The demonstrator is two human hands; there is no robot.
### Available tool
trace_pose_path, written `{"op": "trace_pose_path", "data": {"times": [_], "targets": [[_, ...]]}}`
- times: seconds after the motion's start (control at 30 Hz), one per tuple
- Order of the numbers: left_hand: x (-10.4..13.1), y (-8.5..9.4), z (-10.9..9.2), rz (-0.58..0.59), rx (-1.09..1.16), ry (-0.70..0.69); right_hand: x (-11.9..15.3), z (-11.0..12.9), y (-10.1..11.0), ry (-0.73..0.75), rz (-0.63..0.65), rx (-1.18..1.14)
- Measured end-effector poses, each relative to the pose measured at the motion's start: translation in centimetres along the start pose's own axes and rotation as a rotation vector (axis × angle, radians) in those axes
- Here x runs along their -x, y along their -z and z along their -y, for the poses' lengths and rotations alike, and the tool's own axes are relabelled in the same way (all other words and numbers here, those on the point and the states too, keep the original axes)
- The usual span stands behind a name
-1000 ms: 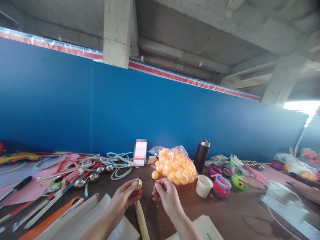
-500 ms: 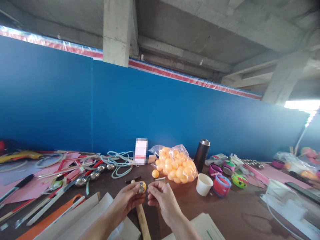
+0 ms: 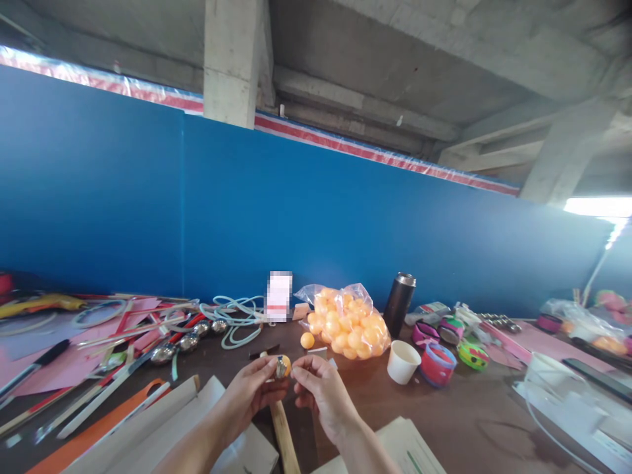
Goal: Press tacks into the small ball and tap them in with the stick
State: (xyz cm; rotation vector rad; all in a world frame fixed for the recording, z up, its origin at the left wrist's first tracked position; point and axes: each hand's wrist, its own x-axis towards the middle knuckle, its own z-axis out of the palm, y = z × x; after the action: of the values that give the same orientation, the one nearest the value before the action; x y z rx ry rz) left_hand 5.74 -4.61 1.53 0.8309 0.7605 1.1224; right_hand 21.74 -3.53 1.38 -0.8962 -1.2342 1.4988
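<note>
Between the fingers of my left hand (image 3: 257,384) is a small orange ball (image 3: 283,366) with a shiny silver patch on its side. My right hand (image 3: 318,390) is just to the right of the ball, thumb and fingertips pinched together; whatever it holds is too small to make out. Below the hands a wooden handle (image 3: 284,438) lies on the brown table (image 3: 365,401). Beyond them are a loose orange ball (image 3: 307,340) and a clear plastic bag of orange balls (image 3: 350,326).
A white paper cup (image 3: 403,362), a black bottle (image 3: 399,306) and colourful rolls (image 3: 438,364) stand to the right. Silver balls (image 3: 187,341), pale tubing (image 3: 237,319), sticks and pink paper crowd the left. Papers (image 3: 405,447) lie near the front edge.
The ball in my left hand has turned slightly and shows more orange beside the silver. My right hand has barely moved. The view has shifted slightly.
</note>
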Motion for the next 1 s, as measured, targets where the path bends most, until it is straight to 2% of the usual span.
{"op": "trace_pose_path", "data": {"times": [0.23,0.5,1.0], "targets": [[0.02,-0.17,0.02,-0.03,-0.019,0.015,0.11,-0.13,-0.28,-0.016,0.018,-0.017],[-0.07,-0.24,0.12,-0.069,-0.016,0.03,-0.14,-0.42,-0.23,-0.052,-0.025,-0.039],[-0.01,-0.29,-0.03,-0.068,-0.023,0.066,-0.11,-0.64,-0.09,-0.047,0.023,-0.041]]}}
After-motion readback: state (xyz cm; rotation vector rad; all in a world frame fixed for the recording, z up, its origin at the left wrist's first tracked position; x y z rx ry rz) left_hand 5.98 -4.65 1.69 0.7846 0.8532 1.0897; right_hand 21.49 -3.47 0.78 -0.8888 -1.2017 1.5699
